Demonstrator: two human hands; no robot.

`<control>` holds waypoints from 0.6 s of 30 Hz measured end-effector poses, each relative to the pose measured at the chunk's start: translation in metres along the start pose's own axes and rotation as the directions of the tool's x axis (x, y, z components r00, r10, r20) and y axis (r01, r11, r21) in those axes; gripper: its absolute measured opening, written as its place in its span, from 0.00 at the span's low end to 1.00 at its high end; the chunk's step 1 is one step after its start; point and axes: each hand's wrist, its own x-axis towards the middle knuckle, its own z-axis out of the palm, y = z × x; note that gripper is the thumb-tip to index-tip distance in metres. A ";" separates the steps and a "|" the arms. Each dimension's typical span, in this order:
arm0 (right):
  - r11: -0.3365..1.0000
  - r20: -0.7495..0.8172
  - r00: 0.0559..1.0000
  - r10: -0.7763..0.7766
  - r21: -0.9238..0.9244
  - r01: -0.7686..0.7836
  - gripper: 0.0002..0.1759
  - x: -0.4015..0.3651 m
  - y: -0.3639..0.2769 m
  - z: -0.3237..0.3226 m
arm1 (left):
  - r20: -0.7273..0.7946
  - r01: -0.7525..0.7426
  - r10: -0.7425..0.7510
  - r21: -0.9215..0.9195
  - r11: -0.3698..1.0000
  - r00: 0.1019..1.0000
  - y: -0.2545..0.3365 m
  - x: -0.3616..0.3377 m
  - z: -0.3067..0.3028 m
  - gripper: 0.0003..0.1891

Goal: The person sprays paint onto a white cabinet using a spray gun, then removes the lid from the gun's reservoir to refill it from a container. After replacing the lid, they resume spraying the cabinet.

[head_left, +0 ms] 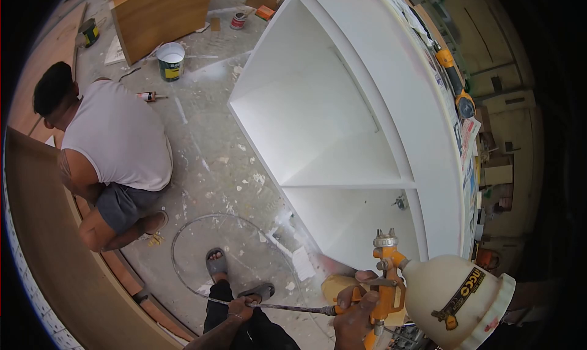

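My right hand (358, 316) is wrapped round the handle of an orange spray gun (386, 298). Its metal nozzle points toward the top of the view, and a cloudy white paint cup (449, 298) with a black label is fixed to its right side. A thin air hose (284, 307) runs from the gun's base to my left hand (239, 310), whose fingers are closed round it. The hose then loops over the floor near my sandalled feet. Just beyond the gun stands a white-painted cabinet (428, 99) with two open compartments.
A person (119, 133) in a white sleeveless top squats at the left beside a brown panel (55, 246). Farther back are a paint bucket (171, 62), a caulk tube (150, 96), a small can (238, 21) and a wooden cabinet (162, 13). An orange-and-black power tool (455, 81) lies along the white cabinet's right side.
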 end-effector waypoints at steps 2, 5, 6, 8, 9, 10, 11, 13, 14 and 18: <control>0.999 0.048 0.998 0.035 -0.012 -0.034 0.34 0.002 0.000 0.000 | -0.003 0.005 -0.005 0.002 1.000 1.000 0.000 0.002 0.000 0.15; 0.998 0.100 0.993 0.060 -0.034 -0.057 0.34 0.002 0.004 -0.001 | -0.011 -0.005 0.005 0.010 1.000 1.000 -0.001 0.003 0.002 0.14; 0.998 0.101 0.993 0.059 -0.036 -0.056 0.34 0.003 0.006 0.002 | -0.010 -0.005 0.005 0.008 1.000 1.000 -0.002 0.005 0.002 0.14; 0.998 0.002 0.999 0.032 0.057 -0.032 0.36 0.003 0.009 0.007 | -0.021 -0.013 0.014 0.043 0.999 1.000 -0.003 0.008 0.002 0.13; 0.998 0.004 0.999 0.032 0.055 -0.032 0.36 0.005 0.008 0.010 | -0.021 -0.011 0.012 0.040 0.999 1.000 -0.002 0.010 0.001 0.13; 0.998 -0.011 1.000 0.012 0.069 -0.012 0.37 0.007 0.006 0.013 | -0.035 0.002 -0.002 0.008 1.000 0.999 0.000 0.011 -0.001 0.13; 0.996 -0.026 1.000 -0.007 0.084 0.010 0.38 0.008 0.005 0.015 | -0.049 0.015 -0.016 -0.024 1.000 0.999 0.002 0.012 -0.002 0.12; 0.995 -0.016 1.000 0.012 0.099 -0.010 0.39 0.012 0.007 0.015 | -0.061 0.010 -0.011 -0.021 1.000 0.998 0.002 0.014 0.000 0.12; 0.993 -0.010 0.999 0.031 0.114 -0.030 0.40 0.013 0.009 0.014 | -0.071 0.004 -0.004 -0.014 1.000 0.997 0.001 0.016 0.001 0.12; 0.994 -0.054 0.998 0.015 0.109 -0.009 0.41 0.014 -0.001 0.025 | -0.061 0.007 -0.007 0.006 1.000 0.998 0.004 0.017 -0.002 0.12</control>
